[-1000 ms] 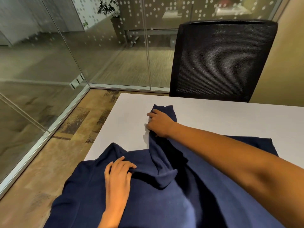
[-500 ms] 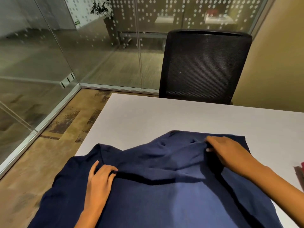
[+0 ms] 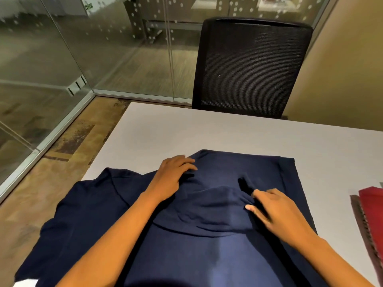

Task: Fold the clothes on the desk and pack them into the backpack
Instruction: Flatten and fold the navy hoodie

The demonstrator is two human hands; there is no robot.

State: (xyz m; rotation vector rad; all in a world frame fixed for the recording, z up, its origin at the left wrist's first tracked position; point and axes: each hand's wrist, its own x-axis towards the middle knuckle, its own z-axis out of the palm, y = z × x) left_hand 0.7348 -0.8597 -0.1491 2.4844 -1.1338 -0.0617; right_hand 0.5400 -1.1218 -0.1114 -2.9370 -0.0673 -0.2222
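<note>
At the bottom of the frame the navy garment (image 3: 207, 255) fills the near part of the desk (image 3: 186, 129). Its left side spills over the desk's left edge and hangs above the floor at lower left. It looks like a soft, light knit: limp, easily wrinkled and unable to keep a crease unless it is pressed. It should slide readily on the smooth top, so I judge it is best handled by pinning one part flat while the other hand lifts an edge or corner. Seams, hem or shoulder line are better holds than the loose middle, which only bunches.

Both forearms reach up from the lower corners. The right hand (image 3: 275, 210), right of centre, has its fingers bent. Thumb and forefinger appear to pinch a small raised ridge of cloth where a folded flap ends, though blur makes the contact hard to read. Further up and left, the left hand (image 3: 174, 177) lies palm down with its fingers spread and only slightly curved. It presses on the garment's upper left fold and holds nothing.

Beyond the hands, the far edge of the garment runs fairly straight across the middle of the frame. At the right edge a red cloth (image 3: 371, 201) lies well apart from it, with a dark strip along its left side. Past the bare stretch of desk stands a black mesh chair (image 3: 248, 67), and a glass wall (image 3: 83, 48) fills the upper left. The backpack is not in view.
</note>
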